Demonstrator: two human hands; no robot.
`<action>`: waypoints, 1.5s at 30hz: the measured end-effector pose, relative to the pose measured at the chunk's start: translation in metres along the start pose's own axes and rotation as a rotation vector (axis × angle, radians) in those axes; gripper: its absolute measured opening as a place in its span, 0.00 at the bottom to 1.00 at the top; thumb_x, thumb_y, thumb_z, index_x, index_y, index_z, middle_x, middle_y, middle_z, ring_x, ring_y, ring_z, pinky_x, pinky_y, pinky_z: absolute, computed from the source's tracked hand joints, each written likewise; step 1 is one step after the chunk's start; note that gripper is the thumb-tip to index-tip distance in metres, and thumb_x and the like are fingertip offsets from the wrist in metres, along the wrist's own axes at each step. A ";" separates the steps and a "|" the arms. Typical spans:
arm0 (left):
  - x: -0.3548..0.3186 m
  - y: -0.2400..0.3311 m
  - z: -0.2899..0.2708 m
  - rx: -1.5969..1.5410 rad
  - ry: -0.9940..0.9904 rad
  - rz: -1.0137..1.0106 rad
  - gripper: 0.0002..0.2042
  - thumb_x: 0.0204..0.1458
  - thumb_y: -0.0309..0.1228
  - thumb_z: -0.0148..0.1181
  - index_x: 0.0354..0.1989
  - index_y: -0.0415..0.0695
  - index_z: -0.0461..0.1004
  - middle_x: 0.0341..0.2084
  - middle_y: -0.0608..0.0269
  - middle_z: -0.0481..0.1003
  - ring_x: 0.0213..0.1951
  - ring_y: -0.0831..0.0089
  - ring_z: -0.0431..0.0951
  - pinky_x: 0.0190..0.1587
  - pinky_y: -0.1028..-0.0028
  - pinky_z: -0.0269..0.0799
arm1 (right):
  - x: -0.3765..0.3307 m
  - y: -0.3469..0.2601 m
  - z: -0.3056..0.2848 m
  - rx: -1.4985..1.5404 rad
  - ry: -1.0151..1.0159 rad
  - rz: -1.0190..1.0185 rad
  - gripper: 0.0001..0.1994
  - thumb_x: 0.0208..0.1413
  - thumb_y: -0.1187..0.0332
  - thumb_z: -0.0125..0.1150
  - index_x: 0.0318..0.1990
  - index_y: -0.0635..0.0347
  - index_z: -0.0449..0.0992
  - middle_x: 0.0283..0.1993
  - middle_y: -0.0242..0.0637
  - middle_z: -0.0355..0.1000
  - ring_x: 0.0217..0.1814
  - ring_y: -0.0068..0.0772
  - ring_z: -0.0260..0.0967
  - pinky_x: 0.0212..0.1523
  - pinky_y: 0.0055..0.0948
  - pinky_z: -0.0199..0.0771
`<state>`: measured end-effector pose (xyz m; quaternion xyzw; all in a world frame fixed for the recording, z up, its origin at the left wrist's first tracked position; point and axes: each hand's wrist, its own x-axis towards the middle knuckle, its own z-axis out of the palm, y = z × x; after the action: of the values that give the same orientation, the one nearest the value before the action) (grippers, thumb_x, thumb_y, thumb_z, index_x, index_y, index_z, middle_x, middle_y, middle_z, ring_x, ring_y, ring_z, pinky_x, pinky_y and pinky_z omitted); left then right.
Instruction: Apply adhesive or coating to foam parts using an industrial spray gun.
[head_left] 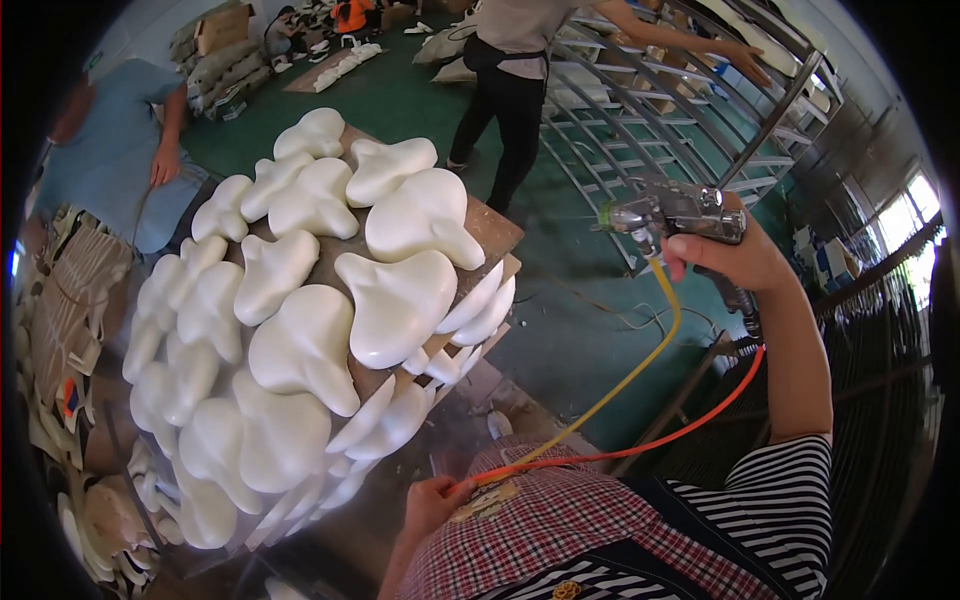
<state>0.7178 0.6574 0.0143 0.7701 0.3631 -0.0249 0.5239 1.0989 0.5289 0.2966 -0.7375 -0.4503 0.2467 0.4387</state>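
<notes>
1. The right hand [735, 262] is wrapped around the handle of a metal spray gun [690, 210]. I cannot tell whether the trigger is pressed.
2. The gun is in the air, outside the right corner of the brown board [503, 232], with its nozzle [622, 217] toward the left, over the board.
3. The white moulded pieces [303, 345] lie on this board from its far edge to its near edge, many touching one another. Others show below its near right edge.
4. The left hand [432, 503] is closed on the orange-red hose [693, 431], in front of the checked apron [560, 515]. Whether it also grips the yellow hose [678, 315], I cannot tell.
5. The step seems to be spraying, so I would keep the gun at an even distance and move it steadily from edge to edge.
6. Where the pieces touch, the sides are probably easy to miss; changing the angle of the nozzle should help there.
7. It is good that the left hand guides the hose, because a loose loop could drag across the near right edge and mark a piece.
8. One co-worker [508, 95] stands beyond the far right edge, another [135, 150] is beyond the left side; the spray should stay low, away from both.
</notes>
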 end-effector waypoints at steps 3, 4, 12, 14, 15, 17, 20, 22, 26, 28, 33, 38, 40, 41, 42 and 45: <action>0.003 0.005 0.000 0.000 -0.044 0.002 0.19 0.46 0.46 0.64 0.23 0.40 0.78 0.12 0.57 0.72 0.16 0.72 0.71 0.22 0.71 0.67 | 0.004 -0.003 0.011 0.050 -0.021 -0.114 0.08 0.50 0.70 0.60 0.35 0.64 0.72 0.23 0.30 0.71 0.26 0.17 0.67 0.30 0.18 0.66; 0.003 0.009 -0.001 0.001 -0.043 0.001 0.19 0.46 0.46 0.64 0.23 0.40 0.78 0.12 0.57 0.72 0.16 0.72 0.71 0.22 0.71 0.67 | 0.005 -0.003 0.011 0.051 -0.022 -0.115 0.08 0.50 0.70 0.60 0.35 0.64 0.72 0.23 0.30 0.71 0.26 0.17 0.67 0.30 0.18 0.66; -0.003 0.008 -0.004 0.019 -0.039 -0.064 0.19 0.46 0.46 0.64 0.22 0.38 0.77 0.12 0.56 0.71 0.16 0.71 0.71 0.22 0.71 0.66 | -0.013 0.002 -0.001 -0.016 -0.066 0.068 0.14 0.49 0.71 0.60 0.43 0.64 0.70 0.25 0.30 0.69 0.26 0.18 0.66 0.30 0.19 0.66; -0.002 0.009 -0.004 -0.006 -0.023 -0.042 0.19 0.46 0.46 0.64 0.22 0.38 0.77 0.11 0.56 0.70 0.15 0.72 0.70 0.22 0.71 0.65 | -0.008 0.004 -0.001 -0.025 -0.085 -0.008 0.12 0.50 0.72 0.60 0.42 0.64 0.71 0.25 0.30 0.70 0.26 0.18 0.67 0.30 0.19 0.66; -0.001 0.009 -0.003 -0.029 -0.007 -0.019 0.19 0.46 0.46 0.64 0.22 0.38 0.77 0.11 0.56 0.70 0.15 0.72 0.69 0.21 0.72 0.65 | -0.001 0.005 -0.001 -0.026 -0.090 -0.012 0.12 0.50 0.72 0.60 0.42 0.64 0.71 0.25 0.30 0.70 0.26 0.18 0.67 0.30 0.19 0.66; -0.001 0.006 -0.005 -0.034 0.018 -0.019 0.19 0.46 0.46 0.64 0.22 0.38 0.77 0.11 0.57 0.70 0.15 0.72 0.69 0.21 0.72 0.65 | 0.016 0.006 0.002 -0.031 -0.004 -0.079 0.11 0.50 0.72 0.60 0.41 0.64 0.72 0.24 0.30 0.70 0.26 0.18 0.67 0.29 0.19 0.66; -0.005 0.002 -0.006 -0.032 0.066 -0.058 0.19 0.46 0.46 0.64 0.22 0.38 0.77 0.11 0.57 0.71 0.15 0.72 0.70 0.22 0.71 0.65 | 0.034 -0.003 0.011 -0.032 -0.148 -0.079 0.08 0.51 0.71 0.60 0.38 0.64 0.73 0.23 0.30 0.71 0.27 0.18 0.67 0.30 0.19 0.66; -0.007 -0.001 -0.008 -0.031 0.088 -0.098 0.19 0.46 0.46 0.65 0.22 0.38 0.77 0.12 0.56 0.71 0.16 0.72 0.71 0.22 0.71 0.66 | 0.048 -0.009 0.026 0.017 -0.150 -0.073 0.08 0.51 0.69 0.61 0.37 0.63 0.73 0.24 0.30 0.71 0.26 0.18 0.67 0.30 0.19 0.66; -0.009 -0.004 -0.010 -0.082 0.131 -0.122 0.19 0.46 0.46 0.65 0.23 0.38 0.77 0.12 0.57 0.72 0.16 0.71 0.71 0.23 0.70 0.67 | 0.096 -0.026 0.051 0.002 -0.150 -0.142 0.09 0.49 0.69 0.63 0.35 0.63 0.72 0.24 0.32 0.72 0.25 0.20 0.68 0.28 0.20 0.67; -0.010 -0.003 -0.011 -0.113 0.164 -0.124 0.19 0.46 0.45 0.65 0.23 0.38 0.77 0.12 0.57 0.72 0.17 0.71 0.71 0.23 0.70 0.67 | 0.122 -0.027 0.064 0.120 -0.088 -0.231 0.09 0.50 0.69 0.63 0.34 0.64 0.72 0.25 0.33 0.72 0.25 0.20 0.68 0.28 0.21 0.69; -0.016 -0.014 -0.015 -0.082 0.235 -0.190 0.19 0.46 0.45 0.64 0.23 0.38 0.77 0.13 0.53 0.72 0.16 0.68 0.71 0.23 0.69 0.67 | 0.136 -0.044 0.075 0.032 -0.274 -0.265 0.10 0.50 0.69 0.62 0.36 0.65 0.72 0.25 0.32 0.71 0.25 0.20 0.69 0.27 0.21 0.70; -0.012 -0.024 -0.011 -0.089 0.265 -0.140 0.20 0.45 0.46 0.64 0.22 0.38 0.77 0.11 0.53 0.70 0.15 0.65 0.69 0.22 0.67 0.66 | 0.166 -0.044 0.082 0.082 -0.170 -0.299 0.11 0.50 0.68 0.63 0.36 0.64 0.71 0.26 0.32 0.71 0.25 0.20 0.69 0.28 0.21 0.71; -0.012 -0.024 -0.013 -0.087 0.265 -0.124 0.20 0.45 0.46 0.64 0.21 0.37 0.77 0.11 0.53 0.70 0.14 0.64 0.69 0.21 0.67 0.66 | 0.172 -0.044 0.083 0.080 -0.096 -0.270 0.10 0.49 0.68 0.63 0.35 0.64 0.72 0.26 0.33 0.72 0.25 0.21 0.69 0.28 0.21 0.72; -0.014 -0.022 -0.015 -0.076 0.275 -0.147 0.20 0.45 0.47 0.64 0.21 0.37 0.76 0.11 0.52 0.70 0.15 0.64 0.70 0.21 0.67 0.66 | 0.168 -0.047 0.084 0.063 -0.065 -0.226 0.11 0.49 0.67 0.64 0.34 0.65 0.72 0.26 0.33 0.72 0.24 0.21 0.69 0.28 0.21 0.72; -0.015 -0.022 -0.016 -0.065 0.285 -0.170 0.21 0.45 0.47 0.64 0.20 0.37 0.76 0.11 0.51 0.70 0.15 0.64 0.71 0.22 0.67 0.66 | 0.166 -0.044 0.083 0.067 -0.068 -0.225 0.11 0.49 0.67 0.64 0.34 0.65 0.72 0.26 0.33 0.72 0.24 0.21 0.69 0.28 0.21 0.72; -0.018 -0.023 -0.012 -0.126 0.331 -0.158 0.21 0.45 0.47 0.63 0.20 0.37 0.76 0.11 0.50 0.70 0.16 0.63 0.72 0.22 0.66 0.66 | 0.162 -0.037 0.079 0.074 -0.222 -0.230 0.10 0.49 0.68 0.64 0.33 0.65 0.72 0.25 0.33 0.71 0.24 0.21 0.69 0.28 0.22 0.72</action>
<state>0.6866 0.6622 0.0095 0.6986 0.5044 0.0840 0.5004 1.0990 0.7130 0.2951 -0.6328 -0.5680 0.2913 0.4383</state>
